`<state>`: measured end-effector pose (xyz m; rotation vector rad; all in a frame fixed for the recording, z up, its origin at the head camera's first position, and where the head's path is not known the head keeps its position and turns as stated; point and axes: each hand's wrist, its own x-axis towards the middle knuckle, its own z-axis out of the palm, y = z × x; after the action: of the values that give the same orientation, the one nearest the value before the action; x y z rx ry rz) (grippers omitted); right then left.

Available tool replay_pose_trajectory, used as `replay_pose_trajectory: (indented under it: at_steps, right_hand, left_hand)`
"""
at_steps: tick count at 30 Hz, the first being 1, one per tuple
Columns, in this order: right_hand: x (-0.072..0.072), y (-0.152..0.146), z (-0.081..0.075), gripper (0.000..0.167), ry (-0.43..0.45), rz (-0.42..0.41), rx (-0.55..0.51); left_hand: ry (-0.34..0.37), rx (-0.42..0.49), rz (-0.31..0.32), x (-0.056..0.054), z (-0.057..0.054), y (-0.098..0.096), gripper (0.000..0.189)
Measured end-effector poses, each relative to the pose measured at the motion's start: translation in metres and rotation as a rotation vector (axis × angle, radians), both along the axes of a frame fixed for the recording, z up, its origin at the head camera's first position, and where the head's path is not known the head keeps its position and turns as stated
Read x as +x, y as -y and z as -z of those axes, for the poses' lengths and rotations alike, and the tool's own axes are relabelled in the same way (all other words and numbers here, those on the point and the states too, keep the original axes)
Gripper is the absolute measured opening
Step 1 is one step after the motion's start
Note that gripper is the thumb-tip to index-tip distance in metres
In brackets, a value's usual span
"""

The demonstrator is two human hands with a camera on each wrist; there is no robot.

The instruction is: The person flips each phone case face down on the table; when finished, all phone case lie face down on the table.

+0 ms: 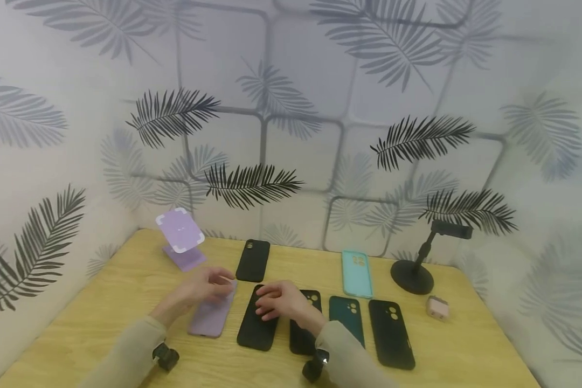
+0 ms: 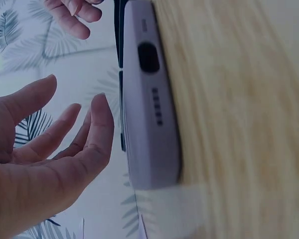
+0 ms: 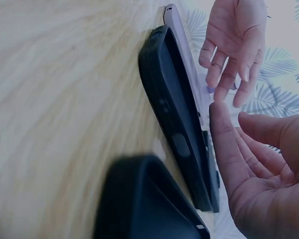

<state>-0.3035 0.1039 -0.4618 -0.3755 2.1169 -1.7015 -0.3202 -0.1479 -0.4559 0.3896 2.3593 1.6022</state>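
Note:
My left hand (image 1: 202,290) hovers over a light purple phone case (image 1: 210,318) lying on the table, its fingers loosely bent and holding nothing. In the left wrist view that purple case (image 2: 148,134) shows its bottom edge with a port opening, apart from the fingers. Over a black phone case (image 1: 257,330) to its right hangs my right hand (image 1: 287,303), fingers relaxed and gripping nothing. Seen from the right wrist, this black case (image 3: 172,117) lies with its hollow side up, just beside the fingertips. Another black case (image 1: 300,337) is partly hidden under the right forearm.
Further right lie a dark teal case (image 1: 345,312) and a black case (image 1: 392,334). Behind are a black case (image 1: 253,261) and a light blue case (image 1: 356,274). A purple stand (image 1: 180,230), a black stand (image 1: 412,277) and a small pink block (image 1: 438,307) flank them. A patterned wall borders the table.

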Motion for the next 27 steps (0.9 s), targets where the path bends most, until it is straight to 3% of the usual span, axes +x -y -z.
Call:
replay_pose_trajectory:
  at_steps: [7, 13, 27]
  right_hand:
    - [0.005, -0.018, -0.004, 0.028, -0.101, -0.011, 0.146]
    - [0.012, -0.031, -0.004, 0.024, -0.175, -0.006, 0.228]
    - [0.014, -0.037, -0.004, 0.02, -0.099, -0.021, 0.235]
  left_hand:
    - [0.035, 0.038, 0.1, 0.008, 0.0, -0.007, 0.045]
    - [0.072, 0.04, 0.145, 0.014, -0.005, -0.015, 0.049]
    - [0.097, -0.004, 0.183, 0.021, -0.004, -0.033, 0.049]
